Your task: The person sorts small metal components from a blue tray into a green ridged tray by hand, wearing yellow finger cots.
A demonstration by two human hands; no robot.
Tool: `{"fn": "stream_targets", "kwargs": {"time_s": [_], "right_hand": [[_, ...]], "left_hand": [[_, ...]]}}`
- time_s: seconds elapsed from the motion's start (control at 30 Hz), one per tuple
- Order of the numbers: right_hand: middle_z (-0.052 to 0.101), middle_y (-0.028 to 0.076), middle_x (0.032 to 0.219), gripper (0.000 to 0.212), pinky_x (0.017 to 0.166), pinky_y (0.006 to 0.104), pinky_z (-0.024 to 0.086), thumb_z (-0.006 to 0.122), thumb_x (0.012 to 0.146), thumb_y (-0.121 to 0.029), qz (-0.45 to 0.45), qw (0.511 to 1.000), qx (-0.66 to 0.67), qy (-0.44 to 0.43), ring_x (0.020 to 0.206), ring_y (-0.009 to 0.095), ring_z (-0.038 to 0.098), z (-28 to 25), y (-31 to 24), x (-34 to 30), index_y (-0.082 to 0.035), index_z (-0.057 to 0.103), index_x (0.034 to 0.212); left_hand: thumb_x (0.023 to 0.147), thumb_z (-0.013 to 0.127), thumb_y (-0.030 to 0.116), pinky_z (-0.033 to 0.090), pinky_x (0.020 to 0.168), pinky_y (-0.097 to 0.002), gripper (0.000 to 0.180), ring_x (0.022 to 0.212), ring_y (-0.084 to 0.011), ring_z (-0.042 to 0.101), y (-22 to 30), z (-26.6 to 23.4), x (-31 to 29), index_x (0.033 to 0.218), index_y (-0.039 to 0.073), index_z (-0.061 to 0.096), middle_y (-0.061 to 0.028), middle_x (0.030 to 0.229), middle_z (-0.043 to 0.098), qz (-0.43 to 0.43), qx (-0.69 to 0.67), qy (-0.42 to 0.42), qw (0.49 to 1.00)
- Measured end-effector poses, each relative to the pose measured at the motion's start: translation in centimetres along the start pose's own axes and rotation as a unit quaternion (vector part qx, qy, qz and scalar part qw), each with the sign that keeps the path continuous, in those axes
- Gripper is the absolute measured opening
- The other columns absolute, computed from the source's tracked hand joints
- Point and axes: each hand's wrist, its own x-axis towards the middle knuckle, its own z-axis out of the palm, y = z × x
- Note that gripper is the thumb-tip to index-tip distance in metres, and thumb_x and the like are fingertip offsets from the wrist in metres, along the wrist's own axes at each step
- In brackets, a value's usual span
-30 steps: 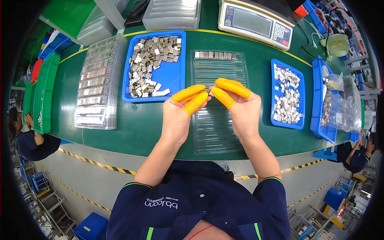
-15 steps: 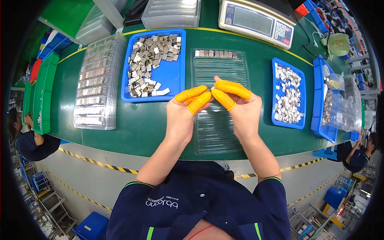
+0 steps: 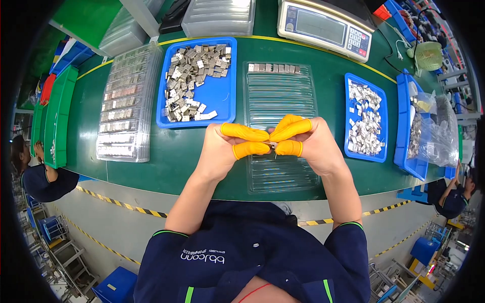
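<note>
Above the middle of the clear plastic blister tray [image 3: 282, 177], my left hand [image 3: 227, 144] and my right hand [image 3: 310, 144] meet fingertip to fingertip. Yellow finger cots cover the thumbs and some fingers of both. Pinched between them is a small metal connector piece [image 3: 273, 144], mostly hidden by the fingertips. One row of metal connector shells [image 3: 274, 68] fills the far end of the blister tray. Left of it, a blue tray [image 3: 220, 103] holds a loose pile of metal connector shells [image 3: 184, 83]. At right, another blue tray [image 3: 367, 156] holds many small white-and-metal parts [image 3: 365, 121].
Stacked clear blister trays with parts [image 3: 123, 111] stand at left, beside a green bin [image 3: 58, 116]. A digital scale [image 3: 323, 30] and clear plastic boxes [image 3: 218, 17] line the back. A blue bin [image 3: 404, 136] with plastic bags sits far right. Co-workers are at both sides.
Both hands have come nearer to me over the blister tray. Their fingers have turned from pointing away to facing each other, still pinching the small piece.
</note>
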Motion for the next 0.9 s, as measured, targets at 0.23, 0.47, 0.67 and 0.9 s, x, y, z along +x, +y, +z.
{"fn": "stream_targets", "kwargs": {"time_s": [0.23, 0.47, 0.67, 0.9], "right_hand": [[0.062, 0.006, 0.082, 0.017, 0.073, 0.0267, 0.046, 0.072, 0.069, -0.001, -0.167, 0.957, -0.211, 0.106, 0.078, 0.019, 0.059, 1.1, 0.9, 0.2, -0.005, 0.070, 0.086], [0.061, 0.000, 0.081, 0.020, 0.091, 0.0421, 0.037, 0.074, 0.058, -0.013, -0.393, 0.715, -0.537, 0.214, 0.086, 0.018, 0.055, 0.4, 1.8, 0.8, -0.011, 0.069, 0.078], [0.065, 0.002, 0.082, 0.019, 0.091, 0.0400, 0.039, 0.076, 0.063, -0.011, -0.329, 0.820, -0.404, 0.239, 0.081, 0.018, 0.059, 0.5, 1.3, 0.1, -0.006, 0.070, 0.081], [0.065, 0.005, 0.083, 0.017, 0.088, 0.0310, 0.042, 0.070, 0.072, -0.001, -0.205, 0.935, -0.233, 0.171, 0.086, 0.015, 0.059, -0.4, 3.0, -0.4, -0.002, 0.068, 0.088]], "left_hand": [[0.079, 0.064, 0.002, 0.054, 0.075, -0.0294, 0.024, 0.083, -0.0222, 0.065, -1.2, 0.7, 0.3, 0.101, -0.007, 0.060, -0.0160, 0.094, 0.064, 0.039, -0.005, 0.080, 0.996], [0.088, 0.056, 0.014, 0.052, 0.080, -0.0286, 0.030, 0.091, -0.0215, 0.063, -0.5, 1.4, 1.0, 0.111, -0.005, 0.056, -0.0153, 0.104, 0.061, -0.077, -0.096, 0.099, 0.987], [0.085, 0.059, 0.010, 0.053, 0.076, -0.0268, 0.026, 0.087, -0.0202, 0.064, -0.2, 2.0, 0.9, 0.106, -0.006, 0.058, -0.0147, 0.097, 0.063, -0.028, -0.098, 0.127, 0.987], [0.082, 0.061, 0.002, 0.054, 0.072, -0.0260, 0.025, 0.081, -0.0208, 0.065, -1.3, 2.1, 1.3, 0.104, -0.007, 0.058, -0.0159, 0.095, 0.064, -0.050, -0.014, 0.145, 0.988]]}}
